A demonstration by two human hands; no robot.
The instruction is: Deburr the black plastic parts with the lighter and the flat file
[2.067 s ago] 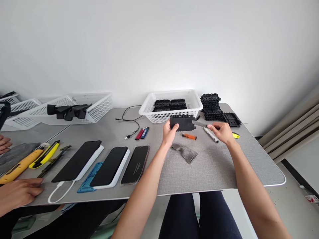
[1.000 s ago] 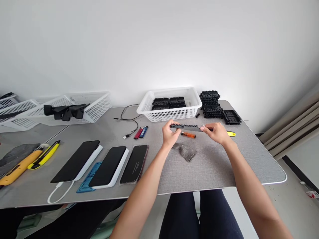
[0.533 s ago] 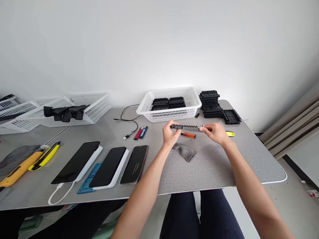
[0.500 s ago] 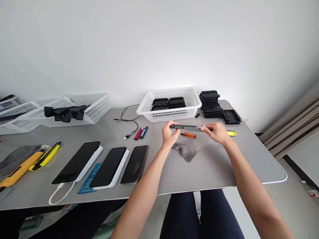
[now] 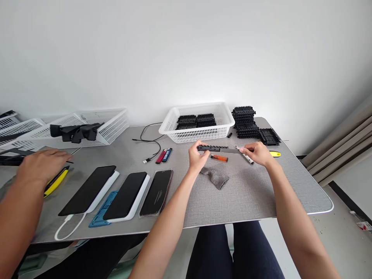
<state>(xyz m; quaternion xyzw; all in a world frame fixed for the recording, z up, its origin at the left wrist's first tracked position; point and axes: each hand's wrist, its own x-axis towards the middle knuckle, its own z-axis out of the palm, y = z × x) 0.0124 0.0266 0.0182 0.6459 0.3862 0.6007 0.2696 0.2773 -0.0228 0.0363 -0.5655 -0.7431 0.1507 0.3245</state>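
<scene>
Above the tabletop (image 5: 247,193), nearer its far edge than its near one, the left hand (image 5: 197,157) holds a black plate (image 5: 211,148); the right hand (image 5: 258,153) grips a flat blade (image 5: 229,151) (yellow at its handle's end).

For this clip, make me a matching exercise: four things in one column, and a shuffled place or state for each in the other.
Things:
1. black part
2. flat strip
3. cloth
4. white basket

Place or state:
A. crumpled on the table
B. in the right hand
C. has black pieces inside
D. in the left hand

Pairs: 1-D, 2-B, 3-A, 4-C
</scene>
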